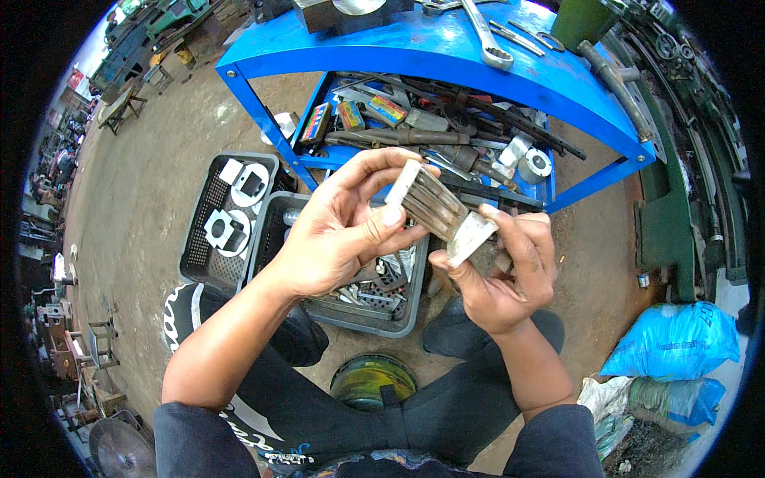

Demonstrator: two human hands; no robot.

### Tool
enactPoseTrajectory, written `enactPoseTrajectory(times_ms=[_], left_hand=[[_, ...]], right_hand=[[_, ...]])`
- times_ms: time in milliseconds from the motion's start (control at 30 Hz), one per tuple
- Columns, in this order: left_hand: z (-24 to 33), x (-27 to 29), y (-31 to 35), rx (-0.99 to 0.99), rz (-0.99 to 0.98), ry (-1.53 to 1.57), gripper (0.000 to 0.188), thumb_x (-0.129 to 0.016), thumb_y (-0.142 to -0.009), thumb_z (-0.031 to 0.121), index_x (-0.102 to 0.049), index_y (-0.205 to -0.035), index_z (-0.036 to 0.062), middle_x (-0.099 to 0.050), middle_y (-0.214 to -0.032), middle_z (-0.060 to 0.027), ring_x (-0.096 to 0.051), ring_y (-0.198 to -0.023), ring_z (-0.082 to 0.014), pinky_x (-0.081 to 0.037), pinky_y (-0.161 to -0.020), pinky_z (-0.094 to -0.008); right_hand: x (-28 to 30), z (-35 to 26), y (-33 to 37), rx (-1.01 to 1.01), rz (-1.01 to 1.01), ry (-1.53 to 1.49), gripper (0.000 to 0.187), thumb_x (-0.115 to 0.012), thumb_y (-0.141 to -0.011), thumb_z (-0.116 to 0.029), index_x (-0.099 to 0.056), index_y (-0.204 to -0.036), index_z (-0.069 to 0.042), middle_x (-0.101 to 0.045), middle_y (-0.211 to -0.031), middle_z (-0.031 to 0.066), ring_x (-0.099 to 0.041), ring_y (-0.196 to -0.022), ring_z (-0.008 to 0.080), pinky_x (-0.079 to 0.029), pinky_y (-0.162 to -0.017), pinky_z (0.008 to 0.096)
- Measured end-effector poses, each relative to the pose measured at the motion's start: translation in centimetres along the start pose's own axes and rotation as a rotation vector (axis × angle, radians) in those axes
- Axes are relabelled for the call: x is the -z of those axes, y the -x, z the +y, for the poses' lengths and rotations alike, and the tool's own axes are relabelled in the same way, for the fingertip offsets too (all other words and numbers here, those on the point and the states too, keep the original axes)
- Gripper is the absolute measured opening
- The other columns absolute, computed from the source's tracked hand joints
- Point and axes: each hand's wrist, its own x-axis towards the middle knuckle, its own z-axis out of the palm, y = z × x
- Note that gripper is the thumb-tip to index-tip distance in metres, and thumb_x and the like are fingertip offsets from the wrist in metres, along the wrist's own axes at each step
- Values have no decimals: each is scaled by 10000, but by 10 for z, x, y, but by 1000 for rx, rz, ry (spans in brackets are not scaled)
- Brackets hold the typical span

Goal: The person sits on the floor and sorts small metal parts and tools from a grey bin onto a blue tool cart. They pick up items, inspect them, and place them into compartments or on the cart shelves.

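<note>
Between my two hands is a small worn metal piece (434, 203), with rod-like ridges side by side and a pale flat end at each side. My left hand (343, 223) grips its upper left end, thumb in front and fingers behind. The lower right end is pinched between the thumb and fingers of my right hand (510, 275). It is held tilted above a dark plastic crate (410, 307) with loose metal parts and tools in it. My hands hide part of the piece and of the crate.
A blue metal workbench (358, 49) stands ahead, with a large wrench (484, 36) on top and a cluttered lower shelf of tools. A perforated basket (191, 231) with white cut-out plates stands at left. A blue sack (673, 342) lies at right, near a green machine (677, 199).
</note>
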Motion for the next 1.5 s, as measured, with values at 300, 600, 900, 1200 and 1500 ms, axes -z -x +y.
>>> enactPoseTrajectory(times_ms=[300,600,900,1200,1500], left_hand=[[3,5,-3,72,60,217,654,-603,-1007,174,-275,-1552,21,-389,-1557,-205,-541,-1315,-379,-540,-1052,-435],[4,9,-5,50,77,259,551,-547,-1034,141,-333,-1530,31,-435,-1522,-201,-541,-1320,-366,-526,-1066,-438],[7,9,-4,42,55,254,549,-540,-1036,129,-330,-1534,33,-438,-1520,-202,-530,-1333,-355,-515,-1079,-433],[0,6,-5,52,84,157,504,-541,-1029,82,-388,-1505,25,-504,-1474,-175,-562,-1301,-251,-495,-1098,-393],[-5,4,-6,77,126,140,493,-548,-1024,66,-406,-1493,16,-595,-1370,-158,-598,-1245,-228,-511,-1074,-380]], right_hand=[[-1,2,3,-15,134,-53,646,-938,-692,-267,-665,-1219,-10,-663,-1019,81,-606,-830,210,-480,-710,324],[-7,11,12,-255,225,-347,702,-939,-704,-252,-599,-1263,3,-670,-1140,145,-631,-985,230,-518,-833,335],[-12,7,10,-301,150,-343,688,-933,-703,-218,-608,-1274,-13,-649,-1160,143,-629,-1019,253,-518,-871,364],[-17,11,5,-237,-50,-38,623,-887,-739,-193,-669,-1297,-23,-651,-1136,130,-622,-999,246,-521,-855,359],[-20,13,4,-215,-145,-12,624,-871,-740,-260,-678,-1292,-44,-671,-1094,112,-614,-947,272,-482,-833,380]])
